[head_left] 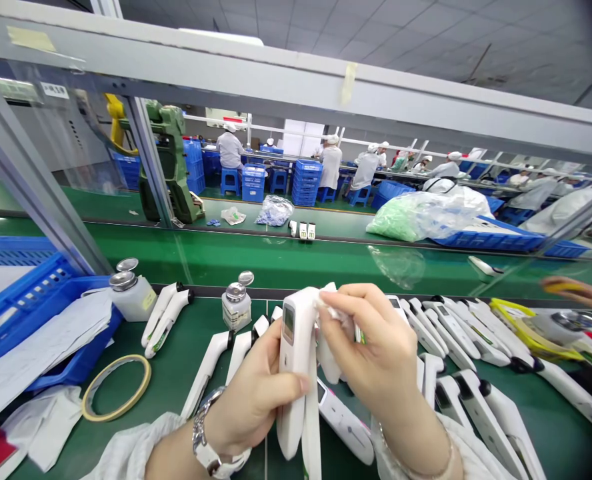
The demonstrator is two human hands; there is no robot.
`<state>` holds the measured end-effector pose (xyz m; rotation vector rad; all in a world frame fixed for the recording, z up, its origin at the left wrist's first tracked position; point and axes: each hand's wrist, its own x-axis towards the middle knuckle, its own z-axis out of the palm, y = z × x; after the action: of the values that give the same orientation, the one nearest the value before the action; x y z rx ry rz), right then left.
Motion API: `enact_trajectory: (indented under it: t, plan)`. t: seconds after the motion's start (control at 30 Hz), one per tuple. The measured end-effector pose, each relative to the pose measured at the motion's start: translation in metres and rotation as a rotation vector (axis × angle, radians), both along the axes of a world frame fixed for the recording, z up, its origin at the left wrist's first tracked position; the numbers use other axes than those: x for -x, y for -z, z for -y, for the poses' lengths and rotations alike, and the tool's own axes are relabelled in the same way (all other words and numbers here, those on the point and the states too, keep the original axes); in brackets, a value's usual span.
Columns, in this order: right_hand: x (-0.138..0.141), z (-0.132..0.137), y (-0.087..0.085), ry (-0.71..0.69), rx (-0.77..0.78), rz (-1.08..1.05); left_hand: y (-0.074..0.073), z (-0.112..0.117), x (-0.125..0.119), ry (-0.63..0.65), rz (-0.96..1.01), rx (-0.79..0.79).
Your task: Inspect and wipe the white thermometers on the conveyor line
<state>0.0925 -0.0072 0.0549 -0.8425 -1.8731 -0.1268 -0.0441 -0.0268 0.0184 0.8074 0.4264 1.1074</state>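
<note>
My left hand [253, 400] is wrapped round a white infrared thermometer [292, 373], which stands upright with its small grey display facing left. The fingers of my right hand [381, 347] pinch a crumpled white wipe [335, 312] against the upper side of that thermometer. Below my hands lies another white thermometer [345, 427] with a pink edge by its display. To the left, a white thermometer [207, 373] rests on the green bench. Several more thermometers [453, 330] lie in rows to the right of my right hand.
A pump bottle [237, 312] stands behind my hands, with another bottle [132, 297] farther left. A tape roll [117, 388] and a blue tray [71, 340] of papers are at left. A co-worker's hand [581, 293] is at right, near a yellow tray [516, 323]. A metal frame crosses overhead.
</note>
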Motion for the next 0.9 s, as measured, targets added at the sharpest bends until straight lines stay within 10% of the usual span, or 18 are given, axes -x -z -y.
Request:
enact_trajectory:
  t: [0.23,0.4,0.53,0.7,0.9]
  plan:
    - [0.002,0.006,0.002,-0.207,0.098,0.078,0.002,0.001,0.001,0.02,-0.014,0.017]
    - [-0.004,0.004,0.0,-0.021,0.004,-0.025,0.0,0.003,0.001,0.048,0.032,0.029]
    - [-0.006,0.009,0.0,-0.218,0.123,0.08,-0.001,0.003,0.001,0.076,0.038,0.056]
    - [-0.009,0.009,-0.001,-0.054,0.038,0.02,-0.001,0.005,0.001,0.09,0.077,0.071]
    - [-0.01,0.006,0.001,-0.199,0.094,0.099,0.003,0.005,0.001,0.122,0.11,0.126]
